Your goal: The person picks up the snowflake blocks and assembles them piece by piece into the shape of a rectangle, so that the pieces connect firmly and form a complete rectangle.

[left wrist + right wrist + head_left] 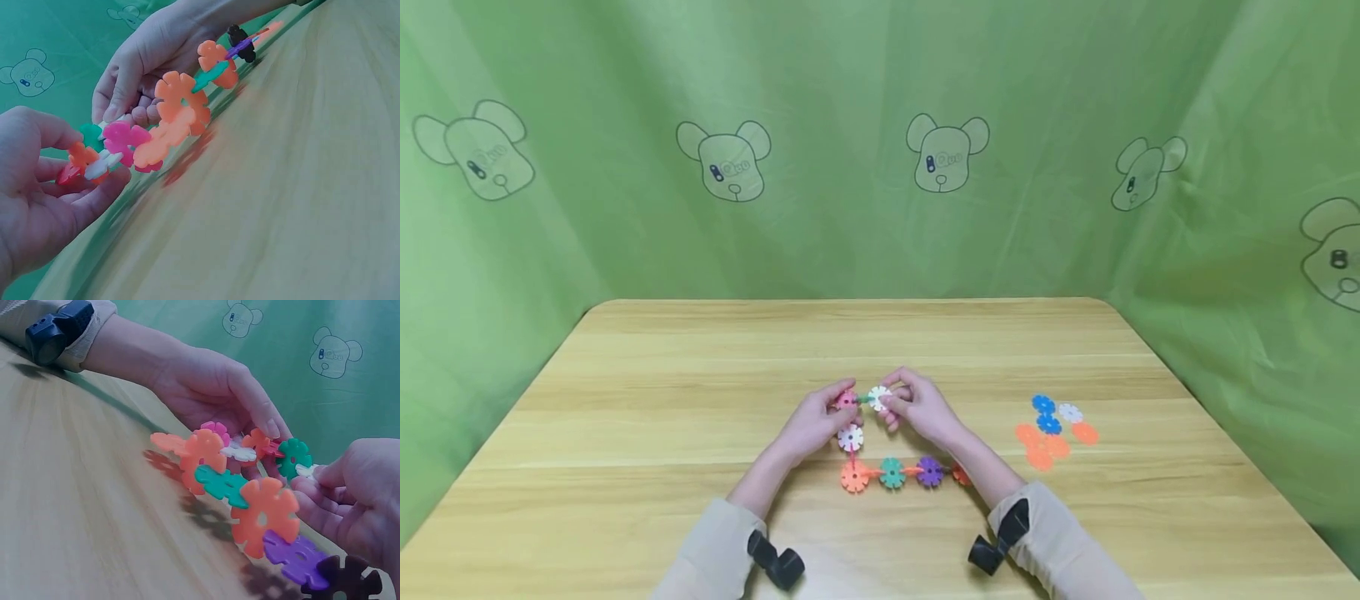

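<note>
A chain of notched plastic snowflake discs bends round between the hands. My left hand (815, 423) holds its upper left corner, around a red-pink disc (846, 401). Between thumb and fingers, my right hand (928, 410) pinches a white disc (878, 397) that meets a green disc (294, 457) standing on edge. Below the left hand come another white disc (851, 438), an orange corner disc (854, 477), a teal disc (892, 473) and a purple disc (929, 472). A black disc (342, 579) follows the purple one in the right wrist view. The right forearm hides part of the lower row.
Loose discs lie on the wooden table (700, 350) to the right: two blue discs (1043, 405), a white disc (1071, 413) and several orange discs (1039, 456). A green curtain (835, 233) with printed bear heads surrounds the table's back and sides.
</note>
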